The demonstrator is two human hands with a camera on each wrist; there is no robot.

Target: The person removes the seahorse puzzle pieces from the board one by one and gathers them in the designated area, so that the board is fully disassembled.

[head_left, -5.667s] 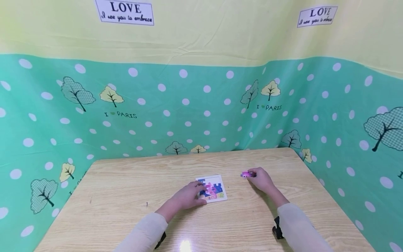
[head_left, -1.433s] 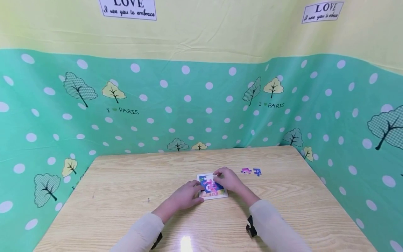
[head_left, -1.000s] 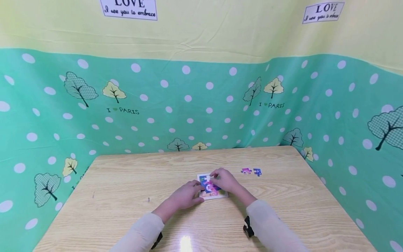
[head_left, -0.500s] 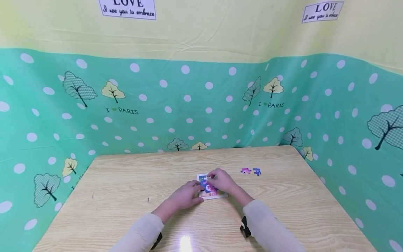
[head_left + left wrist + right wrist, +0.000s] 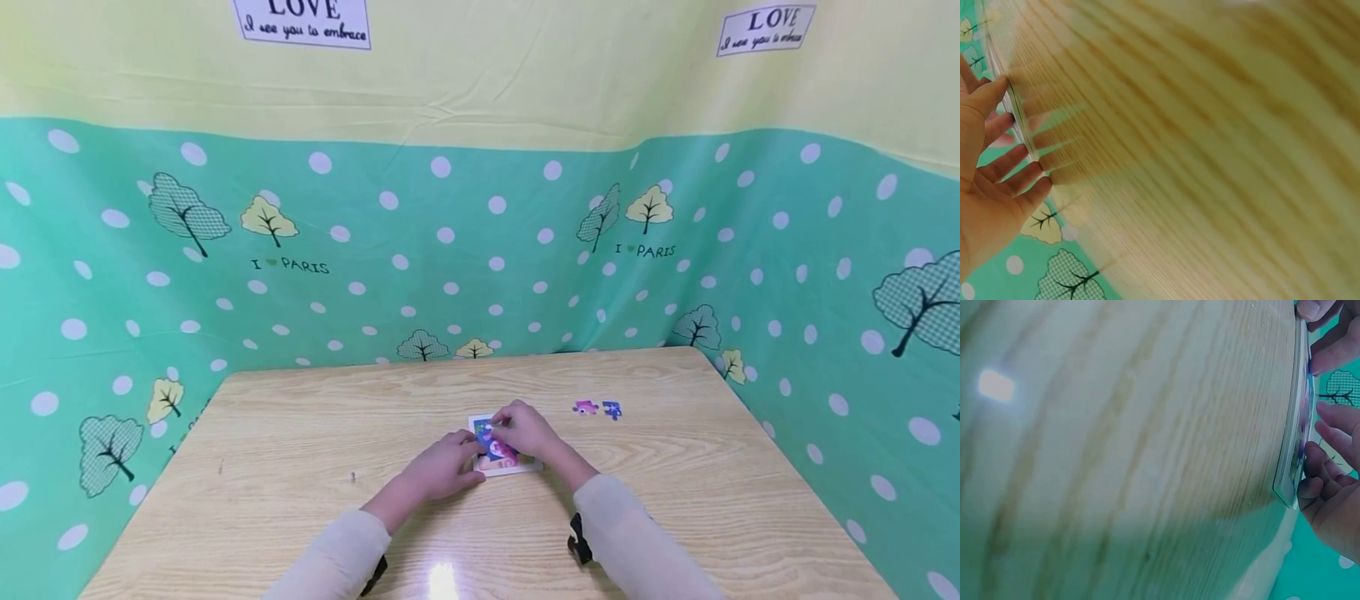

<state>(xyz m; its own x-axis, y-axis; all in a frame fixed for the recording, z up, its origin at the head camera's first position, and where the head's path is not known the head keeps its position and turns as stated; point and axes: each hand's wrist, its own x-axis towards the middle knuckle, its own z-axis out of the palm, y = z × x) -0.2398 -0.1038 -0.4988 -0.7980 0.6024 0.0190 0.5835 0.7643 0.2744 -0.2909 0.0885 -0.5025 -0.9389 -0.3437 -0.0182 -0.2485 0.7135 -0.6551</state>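
Note:
A small jigsaw puzzle in a white frame (image 5: 517, 471) lies flat on the table, showing a pink figure on blue. My left hand (image 5: 442, 467) rests at its left side, fingers extended on the border and thumb at the lower left corner. Over the upper part of the picture, my right hand (image 5: 528, 432) bends thumb and index finger together in a pinch on a puzzle piece, which the fingers mostly hide. In the right wrist view the right hand (image 5: 1335, 481) touches the puzzle's face. The left wrist view shows the left hand (image 5: 997, 169) along the frame's edge.
A pink puzzle piece (image 5: 585, 407) and a blue puzzle piece (image 5: 612, 409) lie loose to the right of the frame. A tiny dark mark (image 5: 352, 477) is on the wooden table (image 5: 300, 433) at left. Patterned cloth (image 5: 450, 250) stands behind and beside the table.
Earlier, my right hand was at the loose pieces on the right. It has since come onto the puzzle and shifted slightly leftward across its upper part. My left hand stays at the frame.

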